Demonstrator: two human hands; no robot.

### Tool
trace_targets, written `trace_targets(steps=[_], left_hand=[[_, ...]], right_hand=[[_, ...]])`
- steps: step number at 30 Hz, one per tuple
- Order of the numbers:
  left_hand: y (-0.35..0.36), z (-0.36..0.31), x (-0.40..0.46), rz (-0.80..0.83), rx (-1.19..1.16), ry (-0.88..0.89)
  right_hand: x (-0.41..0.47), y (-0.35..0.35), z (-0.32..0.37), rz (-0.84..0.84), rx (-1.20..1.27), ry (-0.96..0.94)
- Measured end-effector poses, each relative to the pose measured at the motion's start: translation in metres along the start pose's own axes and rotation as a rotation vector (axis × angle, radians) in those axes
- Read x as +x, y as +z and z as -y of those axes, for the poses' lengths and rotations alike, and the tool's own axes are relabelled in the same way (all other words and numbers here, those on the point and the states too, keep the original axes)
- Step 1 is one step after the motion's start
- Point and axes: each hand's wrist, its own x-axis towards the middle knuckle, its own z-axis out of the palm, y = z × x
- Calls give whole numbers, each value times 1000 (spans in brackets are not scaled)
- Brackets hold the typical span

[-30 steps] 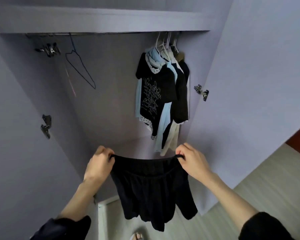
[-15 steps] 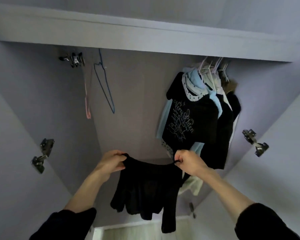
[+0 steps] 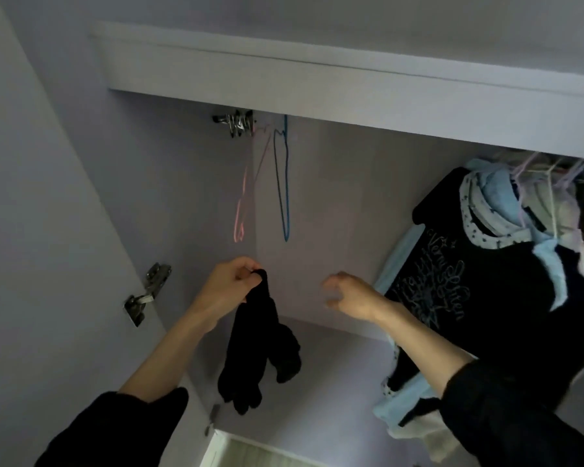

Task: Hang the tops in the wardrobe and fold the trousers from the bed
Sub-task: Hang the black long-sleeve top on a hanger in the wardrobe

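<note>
I stand inside the open lilac wardrobe (image 3: 317,203). My left hand (image 3: 231,283) pinches one top corner of a black garment (image 3: 258,345), which hangs limp and bunched below it. Apart from the cloth, my right hand (image 3: 349,294) is raised to its right, fingers loosely curled and holding nothing. Above my hands hang two bare wire hangers, a blue hanger (image 3: 281,183) and a pink hanger (image 3: 241,210), at the left end of the rail. Several tops on hangers, the front one a black printed top (image 3: 479,298), fill the right side.
A shelf board (image 3: 334,79) crosses above the rail. Metal hinges (image 3: 147,291) stick out of the left wardrobe side, and a rail bracket (image 3: 236,122) sits beside the bare hangers. A strip of pale floor (image 3: 250,455) shows at the bottom.
My right hand has let go of the black garment, which now dangles from my left hand alone. My view has tilted up and to the left, towards the bare hangers.
</note>
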Motion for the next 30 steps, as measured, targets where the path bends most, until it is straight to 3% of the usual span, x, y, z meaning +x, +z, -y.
trace_targets(steps=[4,9,11,15,22,26,30], left_hand=[[-14,3,1,-63,-24,3],[-37,4,0,-138,-55,8],[-44,6,-1,-151,-60,9],[-44,9,-2,-156,-59,-12],[-49,4,-2,-181,-61,-5],[-52,2,-4,-212,-25,34],[-51,5,-5,-220,36,38]], right_hand=[[31,-23,62,-248,575,-92],[64,-43,123,-255,1109,-56],[70,-46,134,-222,1194,-7],[78,-54,141,15,1414,54],[90,-61,158,131,1658,46],[93,-61,168,102,1759,68],[94,-72,178,-3,2055,21]])
